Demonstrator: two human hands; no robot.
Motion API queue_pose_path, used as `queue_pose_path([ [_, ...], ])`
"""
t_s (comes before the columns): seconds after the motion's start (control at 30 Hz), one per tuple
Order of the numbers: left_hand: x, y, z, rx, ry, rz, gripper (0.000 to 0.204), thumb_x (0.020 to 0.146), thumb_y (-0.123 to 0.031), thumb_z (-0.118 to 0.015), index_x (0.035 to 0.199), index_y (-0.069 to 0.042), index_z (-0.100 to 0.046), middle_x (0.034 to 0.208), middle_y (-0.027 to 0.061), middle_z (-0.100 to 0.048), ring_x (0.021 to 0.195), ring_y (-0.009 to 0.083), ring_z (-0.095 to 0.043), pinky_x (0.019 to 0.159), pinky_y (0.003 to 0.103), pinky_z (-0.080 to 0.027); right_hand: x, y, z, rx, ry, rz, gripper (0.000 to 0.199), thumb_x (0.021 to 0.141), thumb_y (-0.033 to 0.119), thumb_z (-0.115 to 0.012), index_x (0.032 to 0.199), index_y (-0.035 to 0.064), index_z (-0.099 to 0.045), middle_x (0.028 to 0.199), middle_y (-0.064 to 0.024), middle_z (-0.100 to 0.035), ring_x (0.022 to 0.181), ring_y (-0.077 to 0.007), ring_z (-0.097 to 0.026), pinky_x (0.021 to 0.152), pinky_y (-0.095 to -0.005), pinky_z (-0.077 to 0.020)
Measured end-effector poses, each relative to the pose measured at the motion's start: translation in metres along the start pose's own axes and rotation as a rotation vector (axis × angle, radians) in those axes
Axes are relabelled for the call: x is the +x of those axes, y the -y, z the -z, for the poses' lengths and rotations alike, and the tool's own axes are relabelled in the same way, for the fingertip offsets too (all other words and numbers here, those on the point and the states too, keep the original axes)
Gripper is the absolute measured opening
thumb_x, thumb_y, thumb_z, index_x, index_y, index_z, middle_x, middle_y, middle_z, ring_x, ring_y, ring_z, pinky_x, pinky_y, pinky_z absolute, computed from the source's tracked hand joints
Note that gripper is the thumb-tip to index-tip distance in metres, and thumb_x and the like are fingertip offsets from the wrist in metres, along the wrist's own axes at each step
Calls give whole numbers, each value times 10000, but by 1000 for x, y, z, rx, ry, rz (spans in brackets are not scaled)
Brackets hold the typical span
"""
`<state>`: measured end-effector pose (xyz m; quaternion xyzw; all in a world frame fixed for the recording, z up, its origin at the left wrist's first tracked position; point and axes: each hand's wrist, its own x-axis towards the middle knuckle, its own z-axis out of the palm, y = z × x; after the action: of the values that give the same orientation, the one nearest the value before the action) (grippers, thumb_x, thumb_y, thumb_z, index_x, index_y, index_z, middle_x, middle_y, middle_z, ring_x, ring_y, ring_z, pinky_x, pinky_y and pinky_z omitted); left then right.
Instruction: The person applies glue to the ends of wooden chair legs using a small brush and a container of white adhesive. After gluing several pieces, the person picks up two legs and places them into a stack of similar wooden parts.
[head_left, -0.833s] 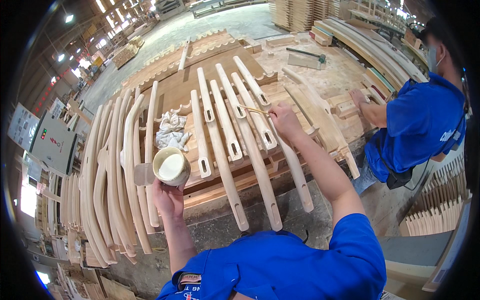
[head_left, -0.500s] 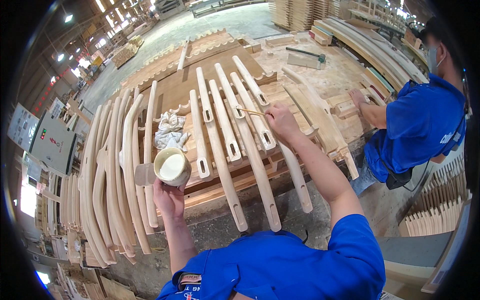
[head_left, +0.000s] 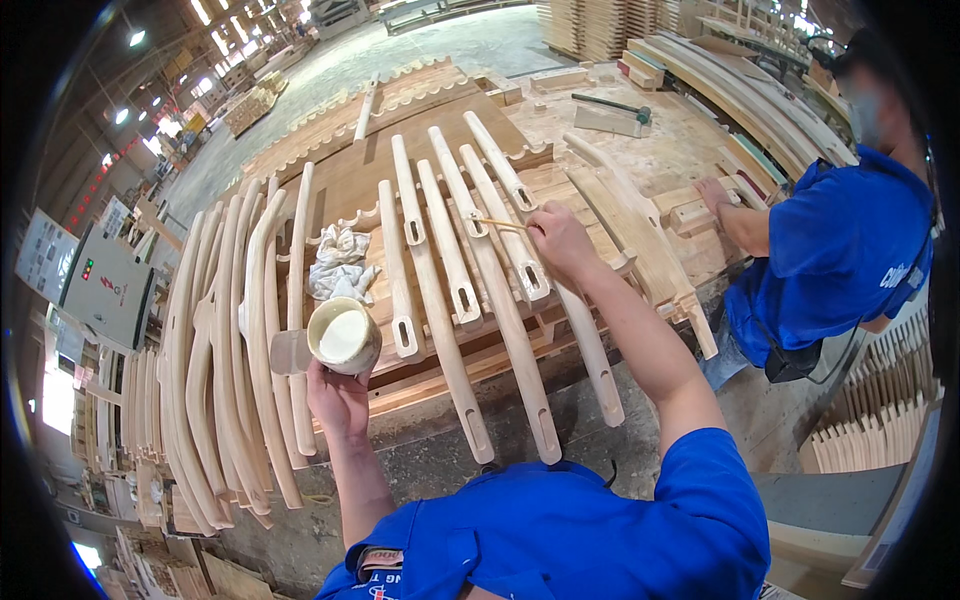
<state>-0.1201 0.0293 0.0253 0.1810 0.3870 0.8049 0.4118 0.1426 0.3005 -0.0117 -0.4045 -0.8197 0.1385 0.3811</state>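
My left hand (head_left: 340, 398) is wrapped round a cup of white liquid (head_left: 344, 336), holding it upright at the near edge of the workbench. In my right hand (head_left: 562, 240) a thin wooden stick (head_left: 502, 224) is pinched, pointing left. Its tip is at the oval slot near the end of a pale wooden rail (head_left: 456, 185). More slotted rails, such as this wooden leg (head_left: 402, 290), lie side by side around it. Longer curved wooden pieces (head_left: 515, 350) stick out past the bench edge toward me.
A crumpled white rag (head_left: 342, 262) lies beside the cup. Many curved wooden parts (head_left: 225, 350) lean at the left. A hammer (head_left: 612, 108) rests at the far right of the bench (head_left: 560, 130). A co-worker in a blue shirt (head_left: 845, 250) stands at the right, one hand on the wood.
My right hand has shifted very slightly left, the stick still at the same slot. The co-worker's head has turned a little. My left hand and the cup stay in place.
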Motion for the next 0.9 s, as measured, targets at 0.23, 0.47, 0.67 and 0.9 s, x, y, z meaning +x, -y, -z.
queue_pose_path([
  [0.23, -1, 0, 5, 25, -4, -22, 403, 985, -243, -313, 1291, -9, -432, 1309, 141, -489, 1185, 284, -510, 938, 460, -490, -16, -22, 25, -4, 30, 67, 92, 812, 126, -599, 834, 55, -653, 864, -121, -578, 911, -301, -557, 792, -395, -476],
  [0.47, 0, 4, -8, 6, 11, 12, 400, 987, -233, -309, 1287, -1, -434, 1314, 143, -481, 1180, 281, -512, 935, 449, -493, -18, -27, 24, 17, -47, 54, 61, 783, 95, -625, 825, 56, -648, 861, -108, -576, 913, -301, -546, 789, -380, -472],
  [0.67, 1, 4, 0, 6, 52, -1, 393, 987, -218, -306, 1286, 5, -432, 1309, 149, -482, 1171, 292, -518, 932, 463, -495, -14, -26, 27, 5, -55, 121, 65, 776, 96, -626, 830, 62, -638, 864, -104, -581, 898, -294, -533, 803, -379, -462],
  [0.9, -1, 4, -3, 25, 41, 1, 396, 985, -227, -311, 1282, 4, -434, 1300, 148, -489, 1159, 290, -526, 933, 464, -496, -6, -22, 16, -65, -75, 144, 66, 788, 102, -617, 842, 67, -628, 856, -103, -577, 885, -294, -534, 800, -384, -460],
])
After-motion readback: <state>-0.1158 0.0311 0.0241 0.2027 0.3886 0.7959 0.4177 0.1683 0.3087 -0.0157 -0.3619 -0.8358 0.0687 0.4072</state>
